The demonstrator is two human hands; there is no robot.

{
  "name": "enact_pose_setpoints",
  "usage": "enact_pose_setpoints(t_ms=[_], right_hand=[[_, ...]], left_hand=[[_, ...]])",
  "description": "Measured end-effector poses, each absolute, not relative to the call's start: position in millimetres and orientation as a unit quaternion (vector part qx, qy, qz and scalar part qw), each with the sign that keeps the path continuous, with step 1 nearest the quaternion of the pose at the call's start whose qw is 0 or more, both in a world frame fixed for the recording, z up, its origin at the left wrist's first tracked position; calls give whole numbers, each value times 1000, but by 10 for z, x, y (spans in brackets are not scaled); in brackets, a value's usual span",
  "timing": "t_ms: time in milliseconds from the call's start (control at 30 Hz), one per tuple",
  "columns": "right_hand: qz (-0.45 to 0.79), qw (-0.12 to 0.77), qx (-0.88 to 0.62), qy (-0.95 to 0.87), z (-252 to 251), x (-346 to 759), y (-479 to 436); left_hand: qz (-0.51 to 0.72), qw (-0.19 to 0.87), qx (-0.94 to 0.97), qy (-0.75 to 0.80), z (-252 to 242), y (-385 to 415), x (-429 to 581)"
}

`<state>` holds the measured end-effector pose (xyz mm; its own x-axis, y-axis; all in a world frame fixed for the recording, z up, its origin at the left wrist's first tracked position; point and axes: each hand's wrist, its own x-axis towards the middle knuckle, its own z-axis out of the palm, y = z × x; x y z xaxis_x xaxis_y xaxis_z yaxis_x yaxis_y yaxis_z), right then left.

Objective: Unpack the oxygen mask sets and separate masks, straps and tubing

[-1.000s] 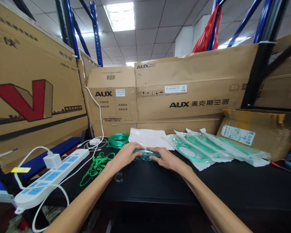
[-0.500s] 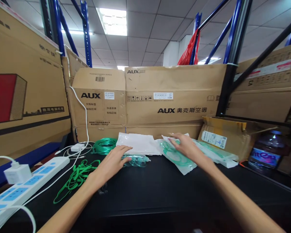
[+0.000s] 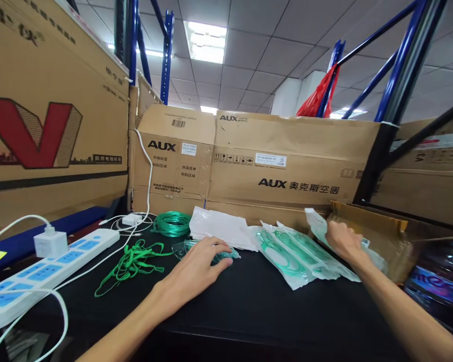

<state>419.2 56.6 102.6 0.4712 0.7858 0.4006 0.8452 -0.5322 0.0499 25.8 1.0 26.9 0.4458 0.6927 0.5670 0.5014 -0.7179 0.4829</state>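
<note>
My left hand lies over a clear plastic mask part on the black table, fingers curled loosely on it. Off to the right, my right hand is closed on the end of a sealed plastic packet holding green tubing, lifting its near corner. Two more such packets lie flat between my hands. A folded white bag sits behind the mask part.
A coil of green tubing and loose green straps lie left of my left hand. A white power strip with a charger runs along the left. Cardboard boxes wall the back; an open box and a water bottle stand right.
My right hand left the mask part, passed over the packets and went right to the farthest one, gripping it. My left hand stayed on the mask part.
</note>
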Motion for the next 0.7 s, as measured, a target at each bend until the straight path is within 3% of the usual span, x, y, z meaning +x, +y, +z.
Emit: enact_pose_setpoints(t_ms=[100, 200, 300, 367, 533, 700], right_hand=[[-242, 115, -816, -512, 1349, 3988, 399], [-279, 175, -765, -553, 1541, 3565, 250], [-299, 244, -692, -610, 1488, 2952, 180], [-296, 281, -625, -665, 1331, 2534, 184], [-227, 361, -487, -762, 827, 1903, 305], [-122, 496, -443, -737, 519, 2082, 393]], left_hand=[[425, 226, 804, 350, 356, -5, 441], [460, 408, 724, 313, 469, 35, 684], [480, 587, 606, 241, 617, 146, 919], [518, 652, 524, 178, 709, 264, 1035], [643, 619, 419, 168, 696, 644, 1105], [701, 571, 368, 218, 474, 879, 855]])
